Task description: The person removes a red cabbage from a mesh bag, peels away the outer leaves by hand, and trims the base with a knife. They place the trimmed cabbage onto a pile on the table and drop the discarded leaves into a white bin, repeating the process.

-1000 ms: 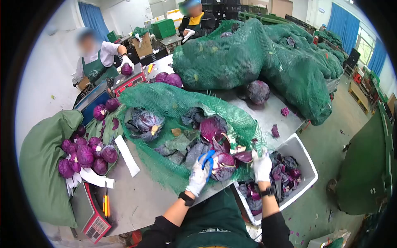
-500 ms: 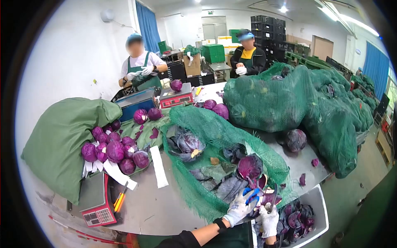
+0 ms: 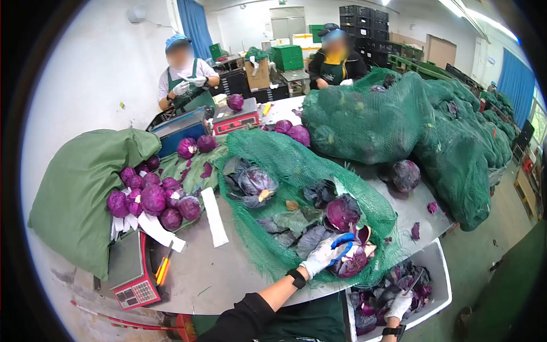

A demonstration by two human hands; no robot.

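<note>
My left hand (image 3: 326, 255), in a white glove with blue fingertips, grips a partly trimmed red cabbage (image 3: 348, 264) at the front of a green mesh bag (image 3: 259, 145). Just behind it on the mesh lies another purple cabbage (image 3: 343, 211), with loose dark outer leaves (image 3: 313, 240) to its left. A larger cabbage (image 3: 253, 181) with its leaves on sits farther back in the bag. Down at the right, my gloved right hand (image 3: 400, 304) is closed on a knife (image 3: 418, 278), over a white bin (image 3: 443, 279) of purple leaf trimmings.
Trimmed cabbages (image 3: 152, 199) are heaped by a green cloth sack (image 3: 85, 188) on the left. Nearer are a red scale (image 3: 134, 273) and a yellow-handled tool (image 3: 163, 271). Full mesh bags (image 3: 364, 128) take up the right side. Two people stand across the table (image 3: 222, 279).
My right hand has moved from beside the cabbage down and right over the bin, knife still in it. My left hand has shifted slightly up and left, staying on the cabbage.
</note>
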